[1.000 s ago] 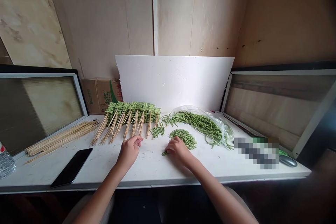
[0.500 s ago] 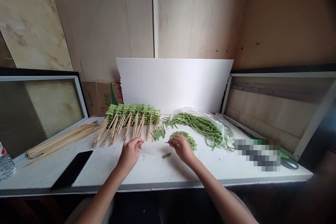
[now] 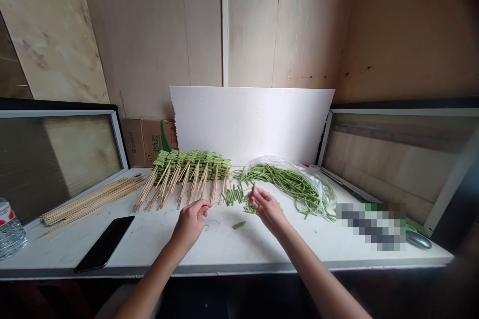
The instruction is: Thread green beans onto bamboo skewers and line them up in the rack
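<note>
My left hand [image 3: 191,220] is closed around the blunt end of a bamboo skewer, which points to the right. Several cut green bean pieces [image 3: 232,196] are threaded crosswise along this skewer. At the skewer's far end, my right hand [image 3: 266,208] pinches a short green bean piece [image 3: 253,186] between thumb and fingers; whether the tip has pierced it I cannot tell. A pile of cut bean pieces [image 3: 248,207] lies partly hidden behind my right hand. One loose piece [image 3: 238,225] rests on the white table [image 3: 224,251] between my forearms.
Loaded bean skewers [image 3: 192,159] are stacked at the back left, sticks toward me. Bare skewers [image 3: 93,199], a black phone [image 3: 105,243] and a water bottle [image 3: 11,232] lie left. Long uncut beans [image 3: 288,182] spill from a plastic bag [image 3: 325,194] at right.
My right hand has come up from the pile to the skewer tip with a bean piece. The loaded skewer has shifted slightly right and is tilted up. The view has shifted a little.
</note>
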Demonstrator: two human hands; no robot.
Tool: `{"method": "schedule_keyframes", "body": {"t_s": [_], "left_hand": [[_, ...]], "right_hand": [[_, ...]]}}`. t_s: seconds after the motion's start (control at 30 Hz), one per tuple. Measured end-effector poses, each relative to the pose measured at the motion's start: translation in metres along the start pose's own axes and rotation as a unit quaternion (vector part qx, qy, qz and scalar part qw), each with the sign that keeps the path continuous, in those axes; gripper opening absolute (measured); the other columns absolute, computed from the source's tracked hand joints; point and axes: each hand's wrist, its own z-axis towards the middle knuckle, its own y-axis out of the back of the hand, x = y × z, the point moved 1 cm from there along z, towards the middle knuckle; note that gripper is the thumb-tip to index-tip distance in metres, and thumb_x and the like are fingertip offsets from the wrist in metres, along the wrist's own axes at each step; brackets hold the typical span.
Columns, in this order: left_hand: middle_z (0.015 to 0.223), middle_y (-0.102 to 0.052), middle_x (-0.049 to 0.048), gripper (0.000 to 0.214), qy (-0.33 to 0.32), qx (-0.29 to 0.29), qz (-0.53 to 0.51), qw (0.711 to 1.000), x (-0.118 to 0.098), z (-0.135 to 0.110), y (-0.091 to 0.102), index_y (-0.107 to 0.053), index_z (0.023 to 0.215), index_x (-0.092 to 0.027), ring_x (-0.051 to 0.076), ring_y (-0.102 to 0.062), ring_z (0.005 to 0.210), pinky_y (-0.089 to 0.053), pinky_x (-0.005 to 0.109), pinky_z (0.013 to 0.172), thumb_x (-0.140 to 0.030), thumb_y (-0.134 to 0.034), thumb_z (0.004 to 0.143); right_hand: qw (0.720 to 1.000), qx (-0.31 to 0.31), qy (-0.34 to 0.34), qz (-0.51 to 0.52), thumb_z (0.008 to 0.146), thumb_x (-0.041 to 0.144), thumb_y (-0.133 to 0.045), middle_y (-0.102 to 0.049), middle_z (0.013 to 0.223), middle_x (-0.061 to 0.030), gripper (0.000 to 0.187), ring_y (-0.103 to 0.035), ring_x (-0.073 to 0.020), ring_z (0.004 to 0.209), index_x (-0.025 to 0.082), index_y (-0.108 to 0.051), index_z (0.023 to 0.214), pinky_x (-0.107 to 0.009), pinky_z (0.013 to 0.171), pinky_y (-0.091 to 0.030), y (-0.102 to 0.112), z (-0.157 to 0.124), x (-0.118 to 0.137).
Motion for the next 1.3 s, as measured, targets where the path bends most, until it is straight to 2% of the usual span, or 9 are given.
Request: {"method": "schedule_keyframes", "body": {"t_s": [0.17, 0.37, 0.63, 0.9, 1.1, 1.3], "left_hand": [[0.071, -0.065, 0.0009, 0.028, -0.013, 0.003, -0.001, 1.000, -0.003, 0.000, -0.001, -0.069, 0.091, -0.021, 0.017, -0.064, 0.068, -0.049, 0.024, 0.069, -0.008, -0.044, 0.090], [0.071, -0.063, 0.0008, 0.027, -0.015, 0.006, 0.002, 1.000, -0.003, -0.001, 0.000, -0.067, 0.091, -0.021, 0.016, -0.063, 0.068, -0.049, 0.023, 0.068, -0.007, -0.043, 0.091], [0.070, -0.065, 0.0016, 0.028, -0.012, -0.001, -0.008, 1.000, -0.002, 0.000, 0.001, -0.070, 0.090, -0.021, 0.018, -0.066, 0.068, -0.051, 0.024, 0.068, -0.008, -0.045, 0.089], [0.071, -0.066, 0.0016, 0.031, -0.012, 0.000, -0.007, 1.000, -0.002, 0.000, 0.001, -0.070, 0.091, -0.021, 0.017, -0.066, 0.069, -0.052, 0.024, 0.069, -0.005, -0.044, 0.087], [0.074, -0.067, 0.0017, 0.037, -0.025, 0.006, 0.008, 1.000, 0.002, -0.001, 0.000, -0.069, 0.092, -0.021, 0.016, -0.068, 0.073, -0.052, 0.023, 0.071, 0.002, -0.042, 0.083], [0.076, -0.068, 0.0027, 0.042, -0.035, 0.013, 0.024, 0.999, 0.000, -0.002, 0.002, -0.069, 0.092, -0.020, 0.017, -0.071, 0.077, -0.054, 0.023, 0.072, 0.007, -0.040, 0.078]], "right_hand": [[0.999, 0.031, -0.022, 0.014, 0.080, 0.052, -0.084, -0.077, 0.106, -0.0086, 0.036, -0.073, -0.0249, 0.104, 0.022, -0.075, 0.099, -0.040, 0.102, -0.056, -0.003, -0.004, 0.003], [0.998, 0.038, -0.021, 0.042, 0.083, 0.044, -0.083, -0.079, 0.111, -0.0082, 0.029, -0.072, -0.0236, 0.110, 0.021, -0.079, 0.100, -0.039, 0.110, -0.052, -0.003, -0.005, 0.003], [1.000, 0.027, -0.016, 0.004, 0.081, 0.046, -0.083, -0.079, 0.114, -0.0100, 0.032, -0.071, -0.0277, 0.117, 0.021, -0.080, 0.101, -0.039, 0.104, -0.056, -0.003, -0.006, 0.006], [1.000, 0.025, -0.017, -0.002, 0.079, 0.044, -0.085, -0.080, 0.109, -0.0083, 0.028, -0.072, -0.0272, 0.114, 0.022, -0.081, 0.096, -0.040, 0.102, -0.057, -0.005, -0.008, 0.009], [1.000, 0.014, -0.022, -0.002, 0.075, 0.045, -0.089, -0.081, 0.100, -0.0081, 0.029, -0.074, -0.0258, 0.104, 0.022, -0.081, 0.090, -0.040, 0.101, -0.056, -0.006, -0.009, 0.014], [0.998, 0.010, -0.011, -0.068, 0.074, 0.049, -0.088, -0.081, 0.093, -0.0096, 0.031, -0.074, -0.0253, 0.094, 0.021, -0.082, 0.087, -0.040, 0.089, -0.059, -0.001, -0.008, 0.016]]}}
